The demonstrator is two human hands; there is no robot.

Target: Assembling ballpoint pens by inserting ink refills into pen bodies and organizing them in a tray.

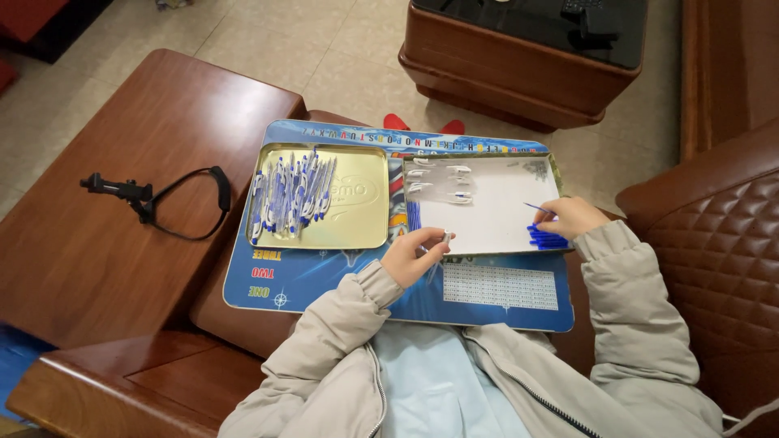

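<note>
A blue printed board (324, 280) lies across my lap. On it stand a gold tin tray (361, 219) with several blue-and-white pens (292, 195) and a white tray (503, 219) with clear pen barrels (442, 182) at its far left. My left hand (414, 255) grips a clear pen barrel (446, 238) near the white tray's front edge. My right hand (572, 217) pinches a thin blue refill (538, 209) above a heap of blue refills (545, 238) at the tray's right front corner.
A brown wooden side table (105, 219) on the left carries a black clamp with a looped cable (162, 203). A dark wooden coffee table (519, 57) stands ahead on the tiled floor. A quilted brown leather armrest (714, 235) rises at the right.
</note>
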